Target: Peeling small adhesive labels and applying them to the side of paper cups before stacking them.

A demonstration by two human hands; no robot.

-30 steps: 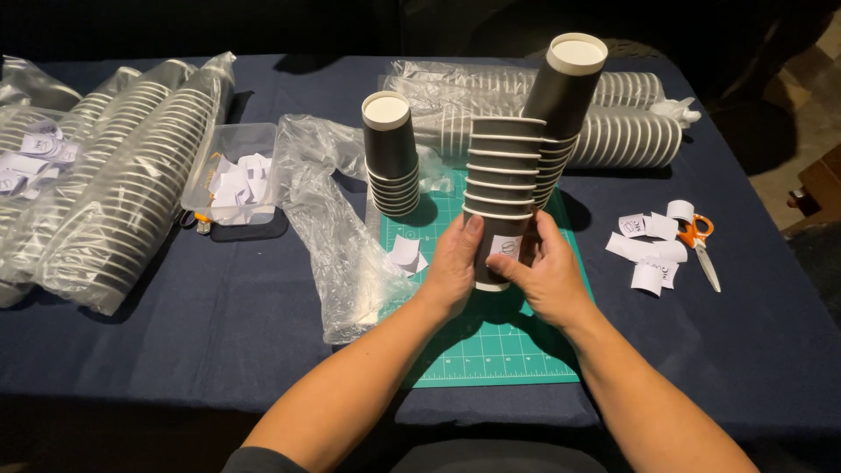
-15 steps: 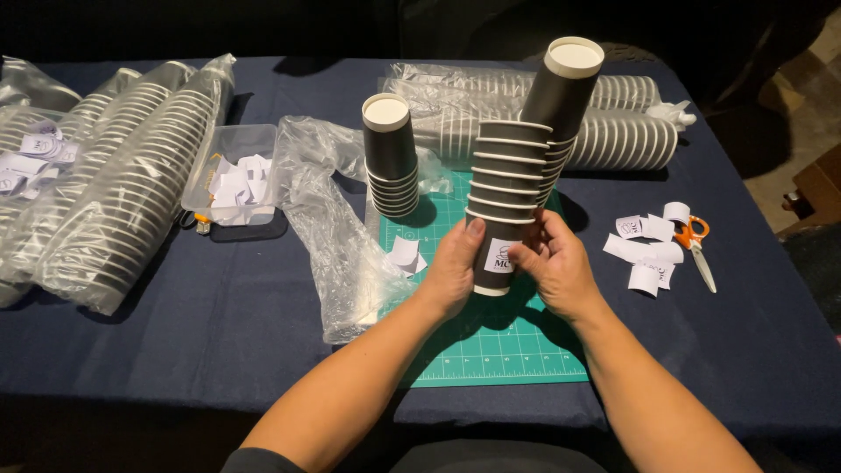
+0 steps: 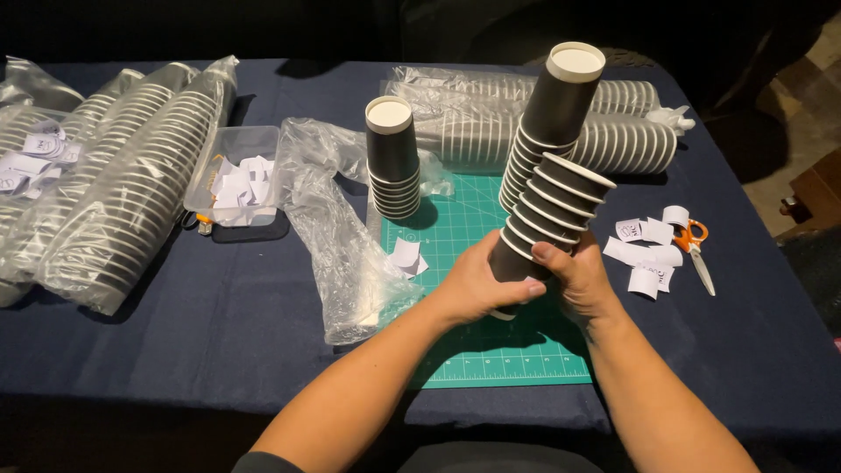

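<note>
We hold a nested stack of black paper cups tipped over the green cutting mat, its mouths now pointing up and to the right. A moment ago the same stack stood close to upright between our palms; it has since been lifted and leaned over, so that the open rim of the end cup shows and the base rests in our grip rather than on the mat. We judge from this that the stack is being turned in the hands for handling, not set down.

Our left hand wraps the lower cups from the near side, thumb laid across the front. Our right hand closes on the same cups from the other side, fingers curled over the wall. Both are clamped on the stack, close together and nearly touching, forearms rising from the bottom edge of the view.

Just behind the tilted stack stands a taller column of cups, mouth down. A shorter stack stands at the mat's far left corner. Small white paper slips lie on the mat beside it. Loose clear plastic wrap sprawls left of the mat. More slips and orange-handled scissors lie to the right, on the dark blue tablecloth. Bagged sleeves of cups fill the left side, near a clear tub of slips.
</note>
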